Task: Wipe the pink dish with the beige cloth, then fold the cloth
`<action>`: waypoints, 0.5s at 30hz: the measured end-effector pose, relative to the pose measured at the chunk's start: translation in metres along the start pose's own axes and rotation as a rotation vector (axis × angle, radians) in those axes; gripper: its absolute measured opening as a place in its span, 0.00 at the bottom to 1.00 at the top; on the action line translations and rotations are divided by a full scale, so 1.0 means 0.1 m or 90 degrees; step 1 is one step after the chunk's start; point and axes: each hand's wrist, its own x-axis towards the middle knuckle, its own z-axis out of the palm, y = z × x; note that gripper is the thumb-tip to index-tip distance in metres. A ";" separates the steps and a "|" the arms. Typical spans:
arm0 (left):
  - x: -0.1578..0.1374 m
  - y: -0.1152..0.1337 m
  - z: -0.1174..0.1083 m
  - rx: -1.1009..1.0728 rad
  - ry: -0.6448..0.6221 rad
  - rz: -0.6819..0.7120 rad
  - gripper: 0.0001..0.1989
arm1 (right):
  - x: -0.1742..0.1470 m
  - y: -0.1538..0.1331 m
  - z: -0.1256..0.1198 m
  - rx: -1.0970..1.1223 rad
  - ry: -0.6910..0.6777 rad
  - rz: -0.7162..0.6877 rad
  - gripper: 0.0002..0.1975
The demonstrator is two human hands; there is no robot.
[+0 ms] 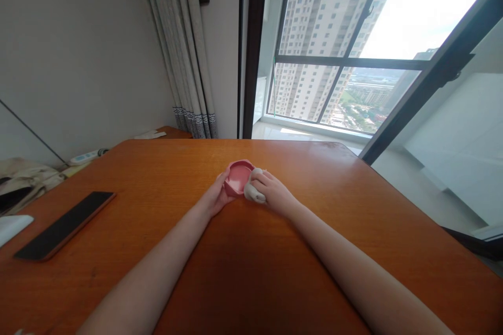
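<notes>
My left hand (218, 192) grips a small pink dish (239, 177) by its left side, with the thumb at the rim and fingers beneath. The dish is tilted so its shallow hollow faces me. In my right hand (273, 191) a bunched light-grey cloth (254, 192) is pressed between the fingers. The cloth lies against the dish's right rim. Some of my right fingertips are hidden by the cloth. Both hands are just above the brown wooden table (243, 261), near its far half.
A long dark flat panel with a reddish edge (68, 225) rests on the table's left side. A white object (13, 227) sits at the left edge. Beyond are a power strip (85, 157), a beige cloth bag (25, 180), a grey curtain (181, 47) and a large window (338, 63).
</notes>
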 end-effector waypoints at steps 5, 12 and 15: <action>0.05 -0.07 0.03 -0.046 0.058 0.035 0.21 | 0.02 -0.12 0.03 -0.005 0.005 0.056 0.16; 0.01 -0.15 0.21 -0.124 0.028 0.131 0.23 | 0.05 -0.34 0.08 -0.024 0.053 0.134 0.20; -0.02 -0.14 0.24 -0.107 0.015 0.091 0.26 | 0.06 -0.41 0.10 -0.014 0.047 0.109 0.24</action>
